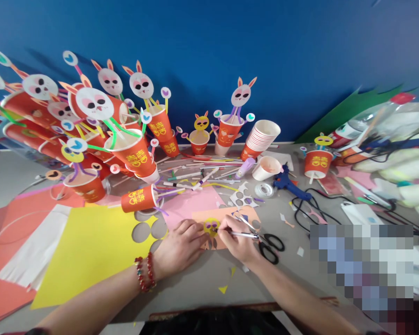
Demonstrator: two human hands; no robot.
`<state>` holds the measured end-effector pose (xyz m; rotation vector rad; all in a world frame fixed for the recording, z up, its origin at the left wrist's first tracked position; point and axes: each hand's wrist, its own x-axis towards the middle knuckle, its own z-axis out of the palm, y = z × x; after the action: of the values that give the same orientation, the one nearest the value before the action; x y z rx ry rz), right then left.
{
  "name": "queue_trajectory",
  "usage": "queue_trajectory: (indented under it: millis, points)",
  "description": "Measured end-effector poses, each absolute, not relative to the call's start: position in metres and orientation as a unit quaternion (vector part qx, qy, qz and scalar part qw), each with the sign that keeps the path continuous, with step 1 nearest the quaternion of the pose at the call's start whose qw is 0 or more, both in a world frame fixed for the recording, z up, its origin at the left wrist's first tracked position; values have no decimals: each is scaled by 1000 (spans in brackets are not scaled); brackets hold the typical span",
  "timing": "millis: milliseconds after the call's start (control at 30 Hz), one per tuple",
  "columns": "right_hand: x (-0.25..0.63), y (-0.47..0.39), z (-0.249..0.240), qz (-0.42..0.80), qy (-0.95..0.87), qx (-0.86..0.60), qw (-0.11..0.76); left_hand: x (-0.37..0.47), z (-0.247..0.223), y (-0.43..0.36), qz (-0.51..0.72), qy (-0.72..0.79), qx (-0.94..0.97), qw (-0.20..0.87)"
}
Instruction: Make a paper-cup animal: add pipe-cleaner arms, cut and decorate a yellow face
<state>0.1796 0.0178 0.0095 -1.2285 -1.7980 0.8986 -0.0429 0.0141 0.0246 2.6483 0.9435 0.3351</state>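
My right hand (238,238) is closed around a silver pen (246,235), its tip at a small yellow paper face (212,226) with purple eyes. That face lies on an orange paper sheet (230,217) with round holes cut in it. My left hand (185,242) rests flat beside the face, fingers stretched out over the orange sheet's left part, fingertips at the face's edge. Scissors with black handles (272,249) lie just right of my right hand, their blades partly over the orange sheet.
Red paper cups with rabbit faces (95,103) crowd the left and back. A cup stack (261,139), a blue glue gun (289,183) and a tape roll (264,190) are behind. Yellow paper (87,253) lies left; black cables (309,204) run right. One cup (138,198) lies sideways.
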Motion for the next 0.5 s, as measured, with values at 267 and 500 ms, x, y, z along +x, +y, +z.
queue_trajectory:
  millis: [267, 500]
  points:
    - [179, 18, 11, 348, -708, -483, 379, -43, 23, 14, 116, 329, 924, 155]
    - [178, 19, 12, 338, -712, -487, 376, -43, 24, 14, 119, 331, 922, 162]
